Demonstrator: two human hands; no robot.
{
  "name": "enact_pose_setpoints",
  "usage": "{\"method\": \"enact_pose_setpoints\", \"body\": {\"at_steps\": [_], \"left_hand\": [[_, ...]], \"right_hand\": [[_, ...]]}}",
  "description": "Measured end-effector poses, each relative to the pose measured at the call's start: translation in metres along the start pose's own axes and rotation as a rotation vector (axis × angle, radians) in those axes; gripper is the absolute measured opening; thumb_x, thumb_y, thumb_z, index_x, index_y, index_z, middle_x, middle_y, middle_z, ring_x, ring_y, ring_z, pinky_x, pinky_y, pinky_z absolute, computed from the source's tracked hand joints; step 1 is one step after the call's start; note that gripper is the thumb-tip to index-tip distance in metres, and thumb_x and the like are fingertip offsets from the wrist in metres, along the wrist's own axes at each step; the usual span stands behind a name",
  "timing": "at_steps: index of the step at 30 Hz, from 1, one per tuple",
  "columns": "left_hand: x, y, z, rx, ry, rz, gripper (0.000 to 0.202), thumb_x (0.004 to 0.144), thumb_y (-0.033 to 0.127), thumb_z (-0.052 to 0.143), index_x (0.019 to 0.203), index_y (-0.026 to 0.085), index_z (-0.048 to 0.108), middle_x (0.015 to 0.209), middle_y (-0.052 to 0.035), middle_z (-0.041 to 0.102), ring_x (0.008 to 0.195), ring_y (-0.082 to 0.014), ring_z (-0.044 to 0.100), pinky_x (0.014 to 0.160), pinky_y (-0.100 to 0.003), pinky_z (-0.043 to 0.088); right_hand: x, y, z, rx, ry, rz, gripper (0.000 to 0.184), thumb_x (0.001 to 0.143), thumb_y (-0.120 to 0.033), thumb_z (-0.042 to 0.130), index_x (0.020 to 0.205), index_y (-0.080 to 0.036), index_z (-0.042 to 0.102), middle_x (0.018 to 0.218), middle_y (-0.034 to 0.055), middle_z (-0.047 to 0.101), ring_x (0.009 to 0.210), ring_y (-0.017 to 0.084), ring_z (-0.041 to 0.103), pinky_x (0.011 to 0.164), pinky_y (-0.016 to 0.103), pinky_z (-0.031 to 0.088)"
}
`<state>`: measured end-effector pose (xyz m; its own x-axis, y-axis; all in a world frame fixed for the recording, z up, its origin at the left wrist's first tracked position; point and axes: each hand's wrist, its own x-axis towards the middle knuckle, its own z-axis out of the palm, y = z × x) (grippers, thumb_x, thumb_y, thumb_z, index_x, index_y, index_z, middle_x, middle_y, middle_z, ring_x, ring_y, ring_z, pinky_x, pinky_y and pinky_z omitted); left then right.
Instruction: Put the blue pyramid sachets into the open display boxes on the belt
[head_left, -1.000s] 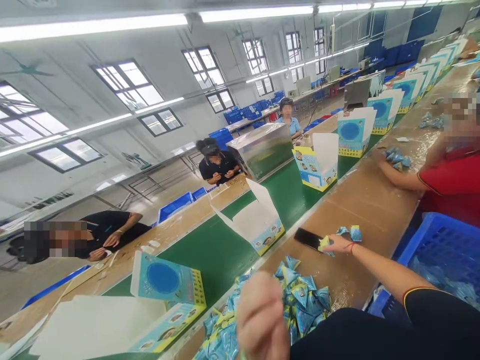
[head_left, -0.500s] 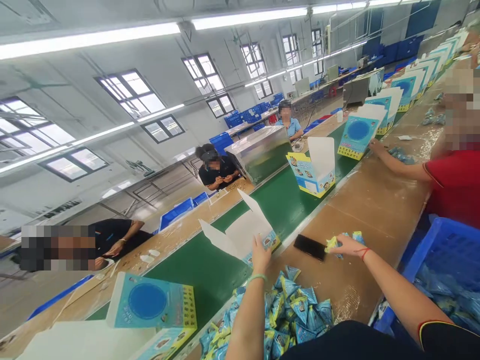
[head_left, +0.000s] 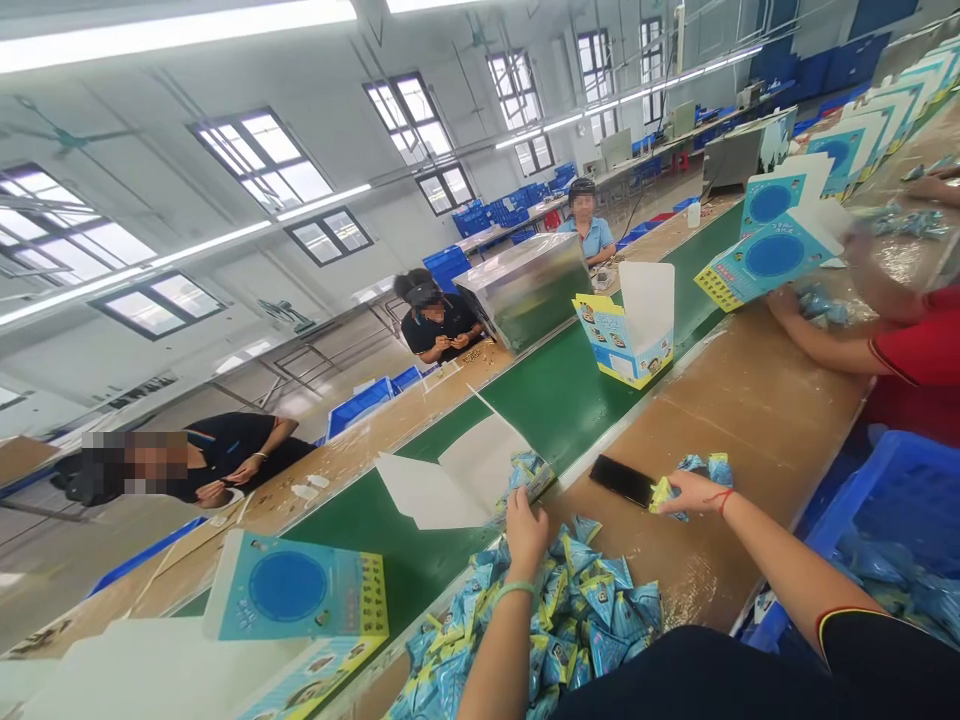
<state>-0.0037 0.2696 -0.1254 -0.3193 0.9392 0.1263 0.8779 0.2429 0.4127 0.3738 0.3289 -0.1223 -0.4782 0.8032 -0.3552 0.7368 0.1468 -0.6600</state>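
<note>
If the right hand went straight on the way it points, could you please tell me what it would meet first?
Probably the black phone, just beyond the packet the right hand holds, though any gap is unclear.

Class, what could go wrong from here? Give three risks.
The right hand, holding a packet, is beside the phone and might knock it. The left hand is at the open box and could tip it. The packet pile lies close to the green belt; some may slide onto it.
</note>
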Motion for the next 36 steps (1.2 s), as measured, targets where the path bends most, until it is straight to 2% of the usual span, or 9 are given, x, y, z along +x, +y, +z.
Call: {"method": "enact_pose_setpoints", "body": {"at_steps": [6, 9, 11, 14, 18, 23, 30, 36], "left_hand": [[0.005, -0.003, -0.008, 0.030, -0.006, -0.047, 0.055, 0.089, 0.015, 0.053, 0.143, 0.010, 0.047, 0.149, -0.0216, 0.048, 0.142, -0.0335, 0.049, 0.118, -0.044, 0.043], [0.004, -0.010, -0.008, 0.046, 0.013, -0.052, 0.055, 0.088, 0.015, 0.053, 0.142, 0.013, 0.047, 0.149, -0.0198, 0.048, 0.142, -0.0330, 0.048, 0.118, -0.043, 0.043], [0.005, -0.017, -0.006, 0.056, 0.027, -0.051, 0.054, 0.088, 0.014, 0.053, 0.142, 0.015, 0.047, 0.149, -0.0183, 0.048, 0.141, -0.0321, 0.050, 0.116, -0.042, 0.045], [0.009, -0.029, -0.002, 0.067, 0.038, -0.072, 0.054, 0.091, 0.015, 0.051, 0.144, 0.013, 0.046, 0.152, -0.0198, 0.046, 0.140, -0.0322, 0.050, 0.113, -0.041, 0.047], [0.012, -0.032, -0.001, 0.078, 0.037, -0.104, 0.054, 0.090, 0.013, 0.052, 0.143, 0.009, 0.047, 0.154, -0.0208, 0.044, 0.140, -0.0326, 0.049, 0.113, -0.040, 0.047], [0.005, -0.032, -0.010, 0.092, 0.064, -0.133, 0.050, 0.088, 0.014, 0.056, 0.138, 0.012, 0.052, 0.149, -0.0210, 0.048, 0.135, -0.0314, 0.054, 0.109, -0.040, 0.049], [-0.005, -0.045, -0.019, 0.103, 0.070, -0.102, 0.042, 0.090, 0.015, 0.051, 0.132, 0.011, 0.051, 0.144, -0.0203, 0.049, 0.129, -0.0310, 0.057, 0.106, -0.041, 0.050], [-0.017, -0.031, -0.031, 0.056, 0.097, -0.090, 0.040, 0.084, 0.010, 0.054, 0.124, 0.016, 0.055, 0.133, -0.0159, 0.055, 0.129, -0.0309, 0.056, 0.112, -0.045, 0.046]], "right_hand": [[-0.001, -0.001, 0.001, -0.018, -0.010, 0.029, 0.039, 0.074, -0.051, 0.073, 0.090, -0.016, 0.073, 0.097, 0.0130, 0.074, 0.092, 0.029, 0.068, 0.081, 0.034, 0.050], [-0.001, -0.002, 0.001, -0.020, 0.007, 0.046, 0.040, 0.074, -0.050, 0.073, 0.092, -0.015, 0.073, 0.103, 0.0149, 0.074, 0.095, 0.030, 0.067, 0.083, 0.035, 0.049], [-0.002, -0.003, 0.002, -0.012, 0.017, 0.049, 0.038, 0.073, -0.050, 0.074, 0.089, -0.015, 0.072, 0.101, 0.0139, 0.074, 0.093, 0.029, 0.067, 0.083, 0.035, 0.049], [-0.001, -0.005, 0.003, -0.007, 0.032, 0.044, 0.036, 0.070, -0.048, 0.076, 0.085, -0.016, 0.071, 0.095, 0.0110, 0.074, 0.090, 0.029, 0.067, 0.081, 0.036, 0.050], [0.000, -0.003, 0.002, -0.029, 0.034, 0.023, 0.029, 0.073, -0.047, 0.073, 0.085, -0.021, 0.070, 0.091, 0.0073, 0.074, 0.091, 0.030, 0.067, 0.080, 0.039, 0.051], [0.002, 0.000, 0.001, -0.040, 0.015, 0.017, 0.033, 0.074, -0.050, 0.072, 0.088, -0.020, 0.070, 0.095, 0.0086, 0.074, 0.092, 0.028, 0.068, 0.082, 0.035, 0.051], [0.000, -0.005, 0.004, -0.090, 0.036, 0.033, 0.036, 0.072, -0.049, 0.076, 0.090, -0.017, 0.075, 0.097, 0.0118, 0.075, 0.093, 0.029, 0.069, 0.085, 0.034, 0.050], [-0.005, -0.002, 0.000, -0.165, 0.039, 0.032, 0.045, 0.077, -0.053, 0.072, 0.102, -0.015, 0.076, 0.112, 0.0156, 0.073, 0.105, 0.030, 0.068, 0.093, 0.035, 0.050]]}}
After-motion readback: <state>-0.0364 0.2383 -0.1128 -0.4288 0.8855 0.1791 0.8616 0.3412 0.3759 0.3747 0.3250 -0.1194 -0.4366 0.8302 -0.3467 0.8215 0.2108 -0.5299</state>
